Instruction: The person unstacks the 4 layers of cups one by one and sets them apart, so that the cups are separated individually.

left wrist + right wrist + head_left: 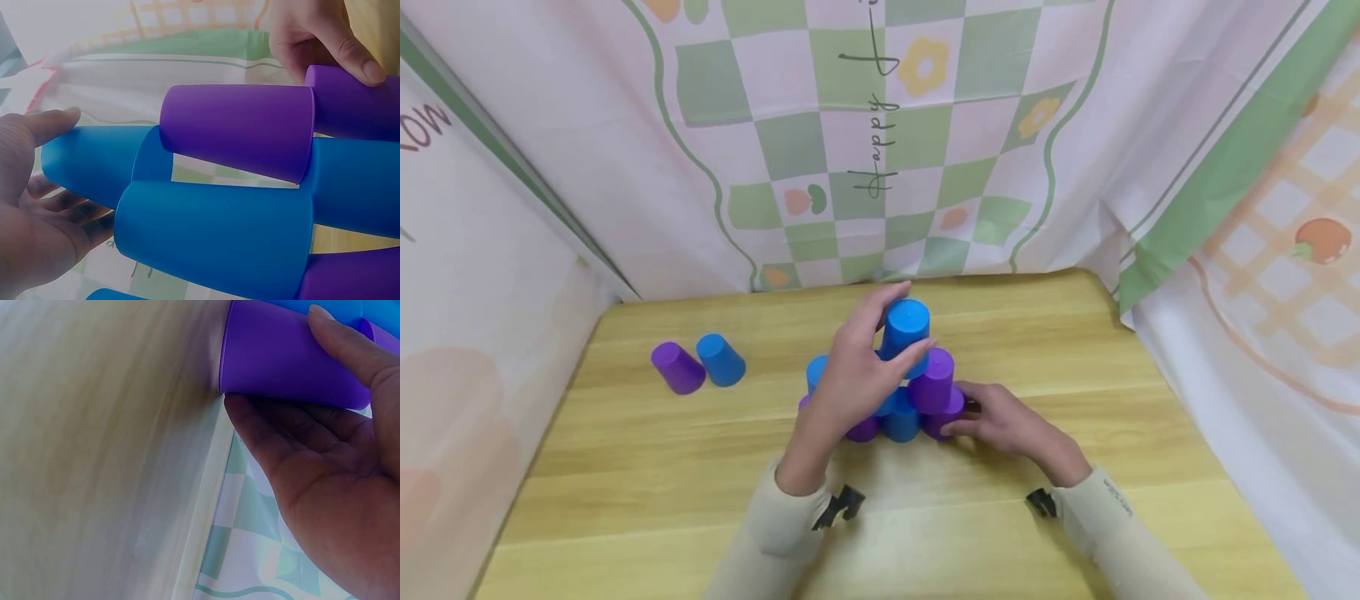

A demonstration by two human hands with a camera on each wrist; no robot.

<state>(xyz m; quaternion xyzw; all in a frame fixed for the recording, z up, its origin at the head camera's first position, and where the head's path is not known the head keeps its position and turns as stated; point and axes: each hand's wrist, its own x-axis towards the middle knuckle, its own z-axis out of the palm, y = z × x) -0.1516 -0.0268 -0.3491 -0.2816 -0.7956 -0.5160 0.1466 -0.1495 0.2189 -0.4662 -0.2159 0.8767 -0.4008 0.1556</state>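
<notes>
Inverted blue and purple plastic cups stand in a stacked pyramid on the table. My left hand (859,375) is around the topmost blue cup (906,325), thumb on the near side and fingers on the far side, as the left wrist view also shows on that blue cup (87,153). Just below and to its right is a purple cup (932,382) of the middle row. At the right end of the bottom row, my right hand (1009,421) holds a purple cup (287,359) between thumb and fingers, low by the tabletop. Part of the pyramid's left side hides behind my left hand.
On the left of the wooden table (625,500), a purple cup (678,368) and a blue cup (721,360) stand upside down side by side. A printed curtain (917,158) hangs along the table's back edge, with more cloth at both sides.
</notes>
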